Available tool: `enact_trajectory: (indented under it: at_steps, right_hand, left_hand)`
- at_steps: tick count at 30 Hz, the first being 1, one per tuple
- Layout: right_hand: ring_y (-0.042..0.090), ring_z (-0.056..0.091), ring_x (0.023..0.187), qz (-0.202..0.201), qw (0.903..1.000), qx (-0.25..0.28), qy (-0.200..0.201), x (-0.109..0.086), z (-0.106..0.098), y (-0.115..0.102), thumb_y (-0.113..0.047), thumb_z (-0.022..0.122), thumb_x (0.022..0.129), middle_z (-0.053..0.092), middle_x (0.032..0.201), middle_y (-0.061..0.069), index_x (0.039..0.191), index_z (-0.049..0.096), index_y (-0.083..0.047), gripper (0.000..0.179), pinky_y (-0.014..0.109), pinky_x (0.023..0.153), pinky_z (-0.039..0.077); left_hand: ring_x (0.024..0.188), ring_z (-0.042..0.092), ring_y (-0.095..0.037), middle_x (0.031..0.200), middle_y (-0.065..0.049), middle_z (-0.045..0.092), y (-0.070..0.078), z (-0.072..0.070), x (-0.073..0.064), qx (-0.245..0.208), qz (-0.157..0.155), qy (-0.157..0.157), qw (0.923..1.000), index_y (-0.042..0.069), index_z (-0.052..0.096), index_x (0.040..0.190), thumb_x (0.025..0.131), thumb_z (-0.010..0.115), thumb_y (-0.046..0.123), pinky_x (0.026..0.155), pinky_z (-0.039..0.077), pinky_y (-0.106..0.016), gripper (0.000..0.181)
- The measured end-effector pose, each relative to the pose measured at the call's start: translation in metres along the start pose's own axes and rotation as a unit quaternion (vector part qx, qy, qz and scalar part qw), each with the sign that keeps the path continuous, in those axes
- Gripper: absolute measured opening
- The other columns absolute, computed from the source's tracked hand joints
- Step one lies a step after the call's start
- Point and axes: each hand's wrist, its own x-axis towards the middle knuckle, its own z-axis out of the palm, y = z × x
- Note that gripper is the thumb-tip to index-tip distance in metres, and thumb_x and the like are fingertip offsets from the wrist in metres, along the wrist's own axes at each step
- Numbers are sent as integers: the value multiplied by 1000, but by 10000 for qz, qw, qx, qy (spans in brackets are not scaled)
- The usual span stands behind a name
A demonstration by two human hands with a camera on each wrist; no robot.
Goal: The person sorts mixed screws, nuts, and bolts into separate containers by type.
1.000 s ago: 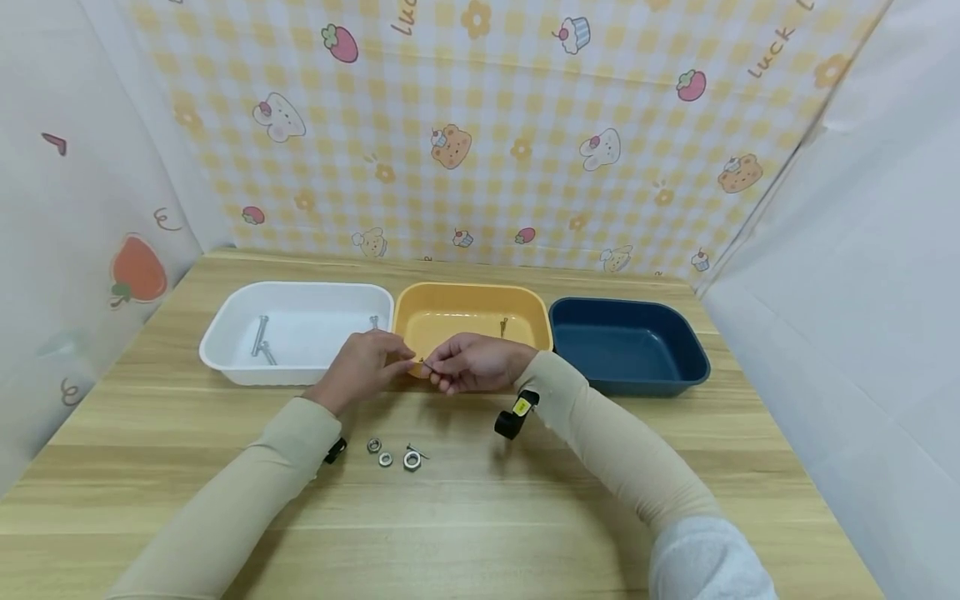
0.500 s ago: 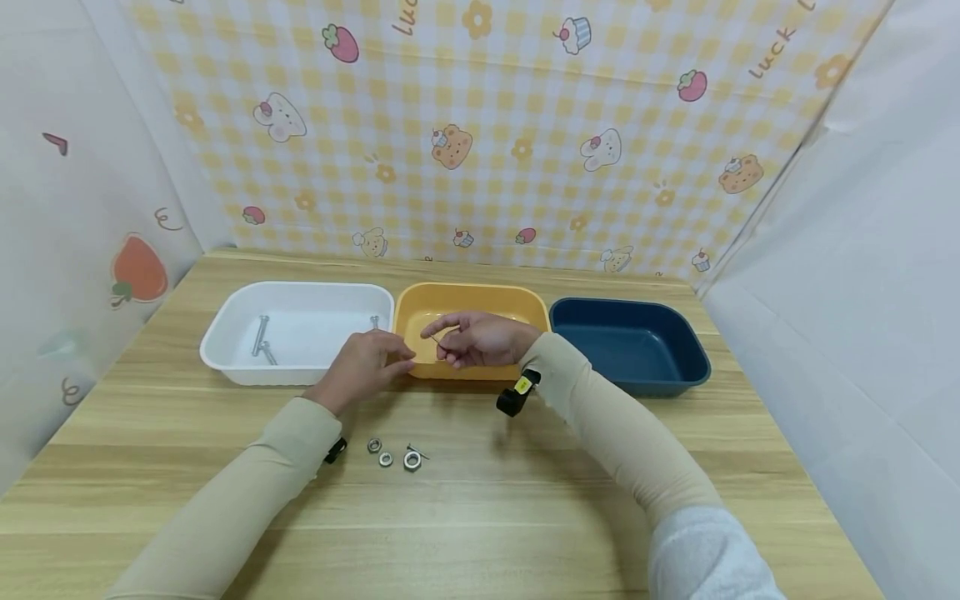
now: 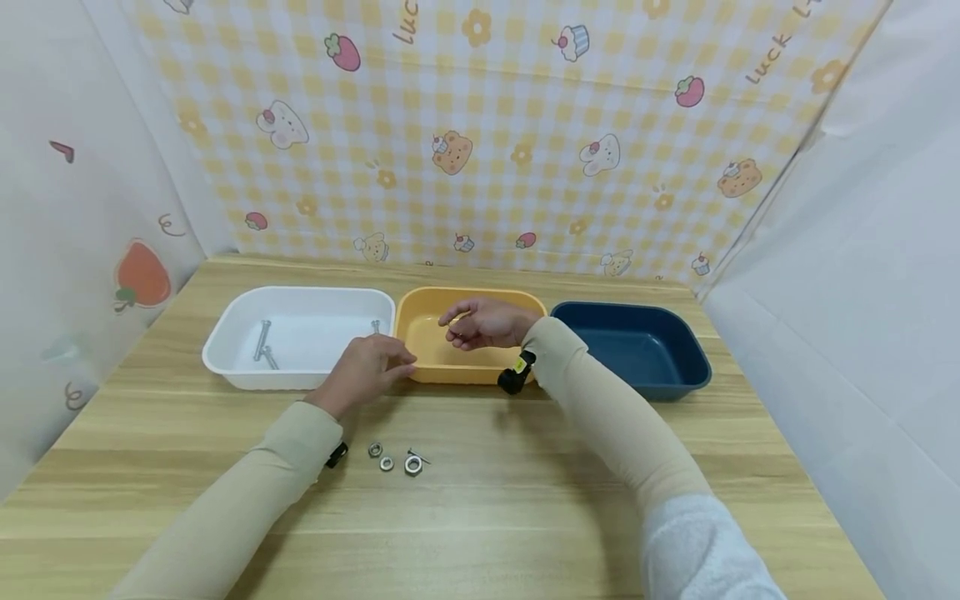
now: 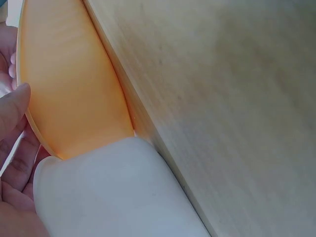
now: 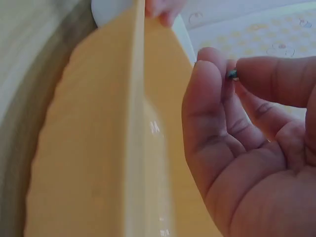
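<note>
Small screw (image 5: pixel 232 74), only its dark end showing, is pinched between thumb and fingertips of the right grip (image 3: pixel 491 323), a bare hand that I see over the yellow bin (image 3: pixel 457 374). In the right wrist view I read a gap between those fingers and the bin's near rim, with room on the inner side. The left grip (image 3: pixel 362 371) lies at the near left corner of this bin, thumb at the rim and fingers bent; whether it grasps the rim or merely rests there, I cannot tell. The white bin (image 3: pixel 285 381) touches the yellow one on the left; the blue bin (image 3: pixel 652 389) sits just beside it on the right. Behind the row, I note a strip of counter (image 3: pixel 525 525) reaching to the patterned cloth (image 3: pixel 480 192); in front, a broad wooden area spreads between the forearms (image 3: pixel 622 425). I count three bins in one row, three bolts (image 3: pixel 262 339) within the white bin, and, on the counter before the yellow bin, three nuts (image 3: pixel 413 464) with one loose screw (image 3: pixel 423 458) just beside the largest.
</note>
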Motion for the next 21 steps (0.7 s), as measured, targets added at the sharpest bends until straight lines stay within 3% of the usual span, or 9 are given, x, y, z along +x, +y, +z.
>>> enact_trajectory:
  at_steps: [9,21]
  right_hand:
    - [16,60,74,85,9969,-655,437,16,-11,-1,3,49,98,61,97,14,124,51,8,26,26,70,54]
    - [17,60,78,140,9823,-1666,844,27,-21,-8,2,50,98,62,101,12,122,55,6,25,26,69,53]
  left_hand:
    - [87,66,-25,87,-1,72,-2,2,0,43,234,163,9996,9,74,87,84,77,14,81,52,-42,7]
    - [91,65,-24,89,0,72,-1,1,-1,13,90,74,9999,11,75,89,85,76,17,85,51,-43,7]
